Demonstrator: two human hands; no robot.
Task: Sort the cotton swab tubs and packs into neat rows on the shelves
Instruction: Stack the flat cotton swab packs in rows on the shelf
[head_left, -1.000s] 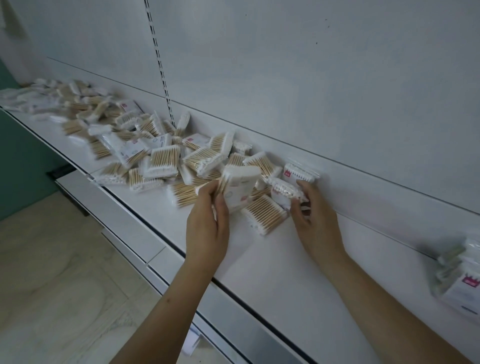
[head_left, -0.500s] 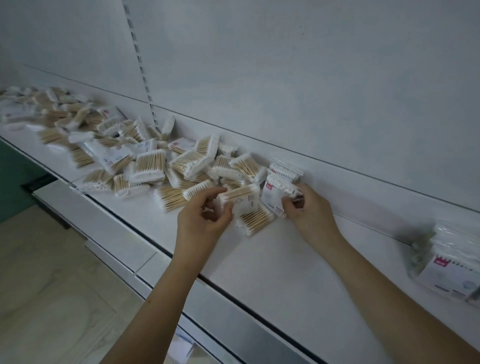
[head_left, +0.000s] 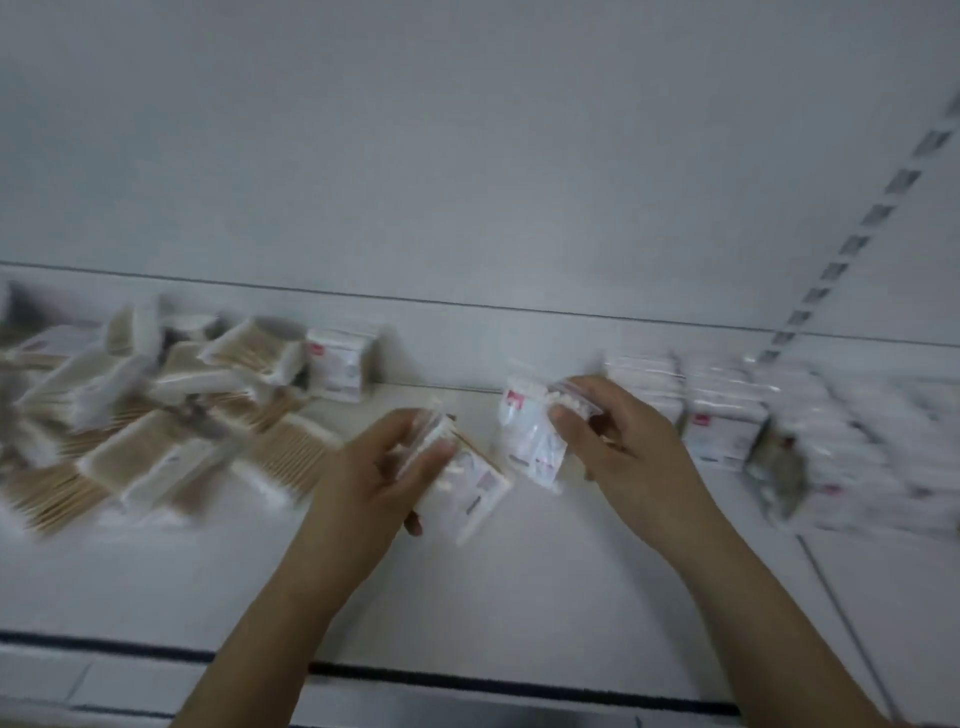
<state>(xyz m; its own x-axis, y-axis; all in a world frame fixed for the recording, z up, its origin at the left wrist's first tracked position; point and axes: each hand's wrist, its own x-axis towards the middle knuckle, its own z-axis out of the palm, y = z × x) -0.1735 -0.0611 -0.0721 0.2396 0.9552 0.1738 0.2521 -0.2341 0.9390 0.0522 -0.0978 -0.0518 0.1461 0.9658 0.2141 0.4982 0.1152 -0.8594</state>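
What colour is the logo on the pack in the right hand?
Red, on a white pack, seen in the head view.

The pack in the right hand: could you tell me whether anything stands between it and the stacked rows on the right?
Nothing visible does. The right hand holds the pack above bare shelf, and the stacked rows begin just beyond it.

Left hand (head_left: 379, 467): I grip a swab pack (head_left: 462, 483) above the shelf (head_left: 467, 597).
Right hand (head_left: 618, 441): I pinch a clear bag (head_left: 524, 436).
Left side: loose pile (head_left: 156, 415).
Right side: stacked packs (head_left: 831, 431), blurred.
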